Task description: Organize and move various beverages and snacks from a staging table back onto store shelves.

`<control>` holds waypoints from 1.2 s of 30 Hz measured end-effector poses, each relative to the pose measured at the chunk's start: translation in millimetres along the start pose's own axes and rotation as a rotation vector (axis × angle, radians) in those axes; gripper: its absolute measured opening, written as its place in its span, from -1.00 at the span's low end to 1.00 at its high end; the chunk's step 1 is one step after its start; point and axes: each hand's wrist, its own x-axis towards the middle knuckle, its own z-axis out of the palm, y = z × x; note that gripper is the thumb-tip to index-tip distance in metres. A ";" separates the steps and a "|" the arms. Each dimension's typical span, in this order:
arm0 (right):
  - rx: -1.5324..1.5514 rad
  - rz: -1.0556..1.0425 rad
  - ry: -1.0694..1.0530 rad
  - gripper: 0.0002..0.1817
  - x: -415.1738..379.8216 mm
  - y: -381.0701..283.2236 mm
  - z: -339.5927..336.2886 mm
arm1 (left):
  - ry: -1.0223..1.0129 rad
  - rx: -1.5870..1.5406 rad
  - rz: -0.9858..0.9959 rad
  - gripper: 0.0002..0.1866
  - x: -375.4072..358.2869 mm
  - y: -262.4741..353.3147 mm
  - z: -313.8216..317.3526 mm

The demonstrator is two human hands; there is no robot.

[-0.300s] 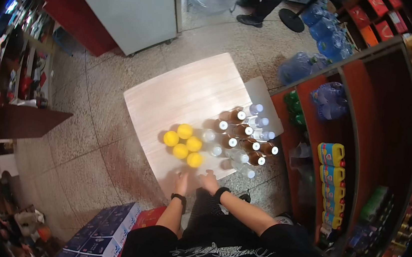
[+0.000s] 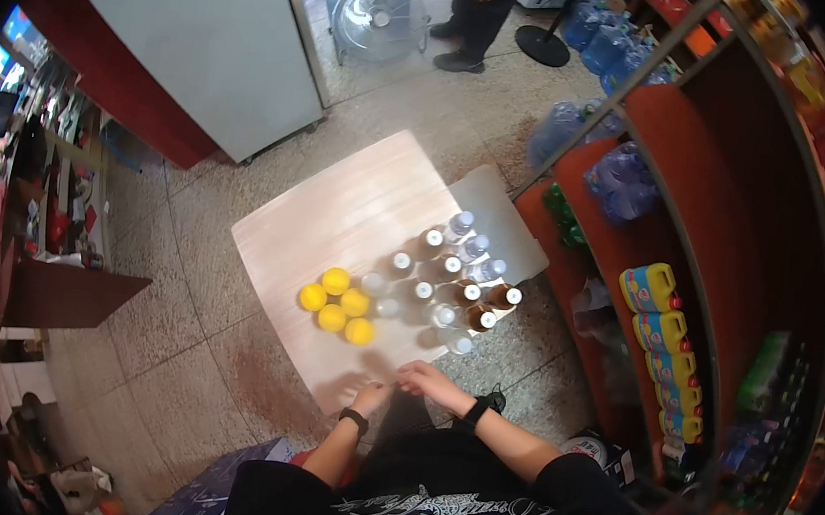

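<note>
My left hand (image 2: pixel 371 395) and my right hand (image 2: pixel 427 381) are close together over the near edge of a pale wood-grain table (image 2: pixel 333 199). Their fingers are loosely bent and nothing shows in them. Several round yellow balls (image 2: pixel 332 317) sit grouped on the table just beyond my left hand. To their right stand several brown bottles with white caps (image 2: pixel 451 265), upright. Clear bottles (image 2: pixel 387 305) stand beside the balls, and more clear ones (image 2: pixel 459 342) are near the right edge. Clear bottles with pale bluish caps (image 2: pixel 477 244) form a row at the far right.
Shelving (image 2: pixel 687 176) on the right holds yellow jugs (image 2: pixel 656 332) and wrapped bottle packs (image 2: pixel 621 182). A large fan (image 2: pixel 380 18) and a standing person (image 2: pixel 488 14) are beyond the table. A white cabinet (image 2: pixel 195 34) stands back left. Blue boxes (image 2: pixel 213 483) lie at lower left.
The view has shifted, so the table and bottles appear further left. My hands have drawn closer to each other, and my right hand's fingers now point more to the left.
</note>
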 end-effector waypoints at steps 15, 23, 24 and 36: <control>0.004 -0.805 1.146 -0.85 -337.2 18.5 -193.9 | -0.301 -0.010 0.728 -0.62 -116.5 274.4 215.1; -0.202 -0.705 1.484 -0.86 -424.2 81.1 -247.1 | -0.403 -0.046 0.853 -0.64 -123.0 329.3 293.9; -0.191 -0.709 1.507 -0.86 -431.5 76.9 -247.0 | -0.412 -0.033 0.871 -0.64 -125.3 338.7 299.7; -1.384 -1.137 1.450 -0.58 -497.4 -99.6 -244.1 | -0.179 0.215 1.713 -0.59 -212.7 559.6 282.2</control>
